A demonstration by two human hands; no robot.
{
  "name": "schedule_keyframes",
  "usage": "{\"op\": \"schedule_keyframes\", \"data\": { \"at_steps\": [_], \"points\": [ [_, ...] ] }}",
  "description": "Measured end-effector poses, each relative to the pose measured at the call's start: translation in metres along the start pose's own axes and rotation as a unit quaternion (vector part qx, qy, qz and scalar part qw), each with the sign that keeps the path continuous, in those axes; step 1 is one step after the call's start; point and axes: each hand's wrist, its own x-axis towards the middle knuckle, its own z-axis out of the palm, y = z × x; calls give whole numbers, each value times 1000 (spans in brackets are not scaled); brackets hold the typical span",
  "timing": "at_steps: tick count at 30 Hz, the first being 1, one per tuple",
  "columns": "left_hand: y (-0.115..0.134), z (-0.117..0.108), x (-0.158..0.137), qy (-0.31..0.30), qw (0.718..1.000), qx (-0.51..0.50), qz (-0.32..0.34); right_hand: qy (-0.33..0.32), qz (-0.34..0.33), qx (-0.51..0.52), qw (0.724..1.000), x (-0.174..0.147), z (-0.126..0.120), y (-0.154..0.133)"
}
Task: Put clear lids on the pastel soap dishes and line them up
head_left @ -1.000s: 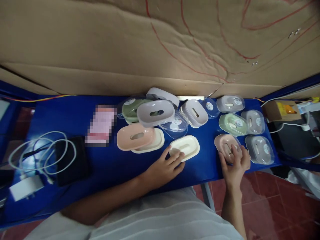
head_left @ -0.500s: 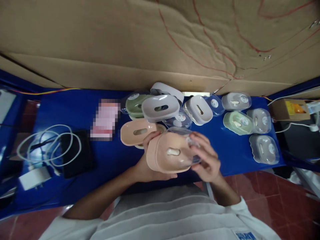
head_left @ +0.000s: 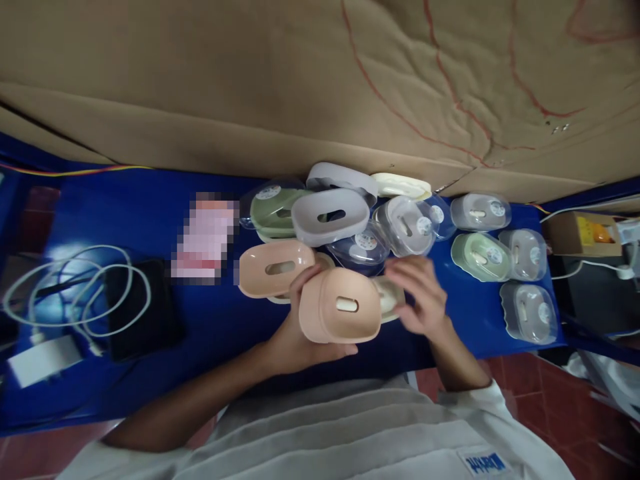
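My left hand (head_left: 295, 327) is closed around a peach soap dish (head_left: 350, 307), which is tilted so its hollow and the pale plug in its slot face me. Just right of the dish, my right hand (head_left: 423, 297) is open, fingers apart, with nothing in it. Beside its fingertips lies a cream piece (head_left: 390, 299), partly hidden behind the held dish. A clear lid with a round sticker (head_left: 424, 227) rests over a light grey dish (head_left: 400, 219) beyond that hand. Left of the held dish sits a peach tray (head_left: 277, 268) with an oblong slot.
Grey trays (head_left: 330, 217), a green tray (head_left: 277, 212) and a clear lid (head_left: 363, 247) crowd the blue table (head_left: 210, 333). Several lidded dishes (head_left: 483, 257) stand at right. A coiled white cable (head_left: 75, 293) and charger (head_left: 45, 360) lie left; cardboard (head_left: 225, 87) walls the back.
The clear lid has left the held peach dish and now rests on the light grey dish behind. My right hand has let go of it. My left hand keeps its hold.
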Motion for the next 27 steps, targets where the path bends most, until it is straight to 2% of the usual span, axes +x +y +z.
{"op": "schedule_keyframes", "data": {
  "at_steps": [2, 4, 7, 9, 11, 15, 19, 23, 25, 27],
  "points": [
    [-1, -1, 2, 41, 998, 47, -2, -84, -50, 53, 994, 1, 4, -17],
    [0, -3, 5, 58, 994, 92, 6, -122, -64, 48, 989, 2, 10, -28],
    [3, -8, 8, 63, 989, 134, 31, -100, -34, 90, 990, 5, 13, -30],
    [4, -11, 8, 51, 988, 141, 37, -71, 3, 141, 987, 6, 8, -27],
    [5, -12, 7, 41, 989, 139, 34, -34, 33, 144, 988, 5, 0, -21],
    [1, -4, 7, 10, 992, 90, 86, 22, 46, -32, 998, 1, -12, -1],
    [-5, 5, 6, -67, 989, 68, 115, 7, 82, -195, 977, 1, -21, 22],
    [-6, 2, 3, -36, 971, 194, 138, 7, 161, -255, 953, -6, -51, 41],
    [-2, -1, 3, -14, 946, 281, 159, 25, 217, -248, 944, -22, -73, 56],
    [1, -3, 4, 0, 927, 339, 160, 42, 283, -260, 922, -47, -92, 75]
  ]
}}
